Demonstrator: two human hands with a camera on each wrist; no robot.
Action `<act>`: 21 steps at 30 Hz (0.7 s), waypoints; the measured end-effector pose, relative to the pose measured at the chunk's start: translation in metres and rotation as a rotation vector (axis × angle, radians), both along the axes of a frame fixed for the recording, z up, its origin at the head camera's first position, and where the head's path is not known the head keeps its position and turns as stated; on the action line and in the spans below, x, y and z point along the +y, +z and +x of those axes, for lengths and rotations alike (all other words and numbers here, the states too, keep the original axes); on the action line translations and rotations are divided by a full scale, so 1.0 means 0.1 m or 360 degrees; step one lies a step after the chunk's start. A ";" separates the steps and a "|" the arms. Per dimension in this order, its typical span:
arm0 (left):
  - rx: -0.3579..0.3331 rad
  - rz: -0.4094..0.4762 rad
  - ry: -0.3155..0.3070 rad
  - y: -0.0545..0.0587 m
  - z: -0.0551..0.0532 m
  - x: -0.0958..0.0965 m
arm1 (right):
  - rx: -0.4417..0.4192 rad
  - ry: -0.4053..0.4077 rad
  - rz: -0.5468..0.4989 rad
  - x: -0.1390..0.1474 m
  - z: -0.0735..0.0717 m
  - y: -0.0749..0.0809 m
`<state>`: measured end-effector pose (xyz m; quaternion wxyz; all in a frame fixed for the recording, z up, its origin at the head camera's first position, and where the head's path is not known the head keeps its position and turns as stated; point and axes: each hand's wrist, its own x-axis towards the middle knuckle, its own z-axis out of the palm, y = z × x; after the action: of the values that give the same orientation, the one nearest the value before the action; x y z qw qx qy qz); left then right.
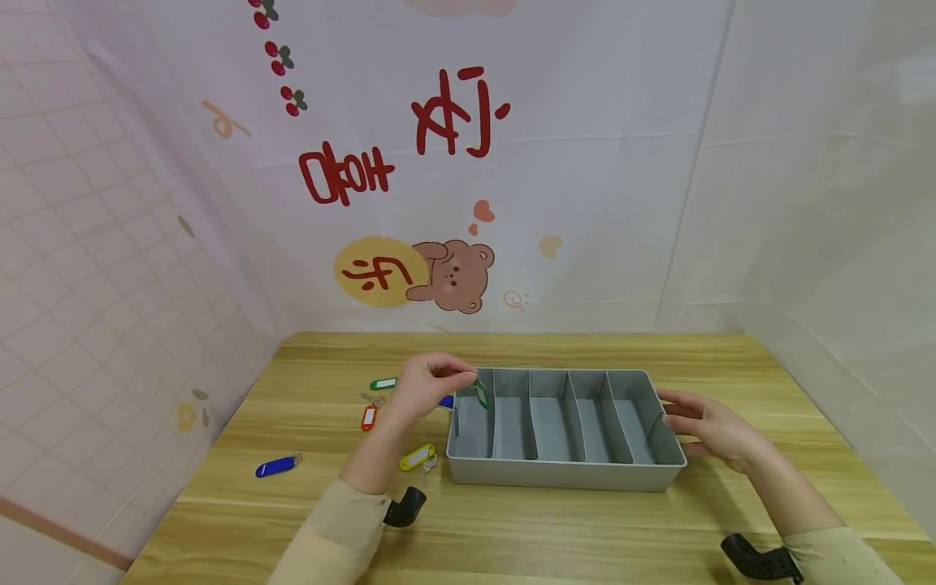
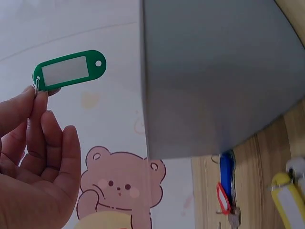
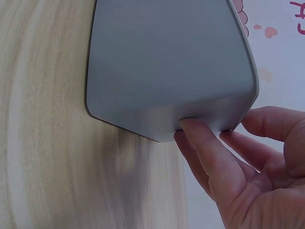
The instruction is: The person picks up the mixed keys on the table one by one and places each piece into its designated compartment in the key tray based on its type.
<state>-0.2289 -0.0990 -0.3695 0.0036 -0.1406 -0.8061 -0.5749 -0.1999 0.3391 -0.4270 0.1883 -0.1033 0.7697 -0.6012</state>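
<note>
My left hand pinches the metal ring of a green key tag between thumb and fingertips. The tag hangs above the leftmost compartment of a grey divided tray; its white label faces the left wrist camera. At the tray's right end, my right hand holds the end wall. In the right wrist view its fingers press the outside of that wall, with the thumb at the rim. No objects show in the tray's compartments.
Left of the tray lie another green tag, a red tag with a key, a yellow tag with a key, and a blue tag. Another blue tag lies partly hidden beside the tray. A printed cloth hangs behind the table.
</note>
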 end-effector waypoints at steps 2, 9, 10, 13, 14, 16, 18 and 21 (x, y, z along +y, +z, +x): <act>0.0009 0.0003 -0.0024 0.00 0.00 0.05 | 0.0001 0.0000 -0.0003 0.00 0.00 0.00; -0.0007 0.0055 -0.0092 -0.07 -0.01 0.21 | -0.0011 -0.0004 -0.0006 0.00 0.00 0.01; -0.0008 0.0056 -0.0100 -0.08 -0.01 0.23 | -0.0012 -0.0004 -0.0007 0.00 0.00 0.01; -0.0016 0.0073 -0.0126 -0.09 0.00 0.31 | -0.0012 -0.0004 -0.0004 0.00 -0.01 0.01; -0.0022 0.0085 -0.0133 -0.09 0.01 0.34 | -0.0012 -0.0006 -0.0006 0.01 -0.01 0.00; -0.0031 0.0122 -0.0149 -0.10 0.02 0.41 | -0.0011 -0.0009 -0.0009 0.01 -0.01 0.00; -0.0036 0.0165 -0.0160 -0.09 0.03 0.48 | -0.0008 -0.0010 -0.0011 0.01 -0.01 -0.01; -0.0039 0.0207 -0.0176 -0.09 0.05 0.59 | -0.0007 -0.0015 -0.0013 0.02 -0.01 -0.02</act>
<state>-0.2240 -0.0396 -0.3790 -0.0289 -0.1774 -0.7580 -0.6270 -0.2012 0.3408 -0.4286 0.1869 -0.0991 0.7674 -0.6053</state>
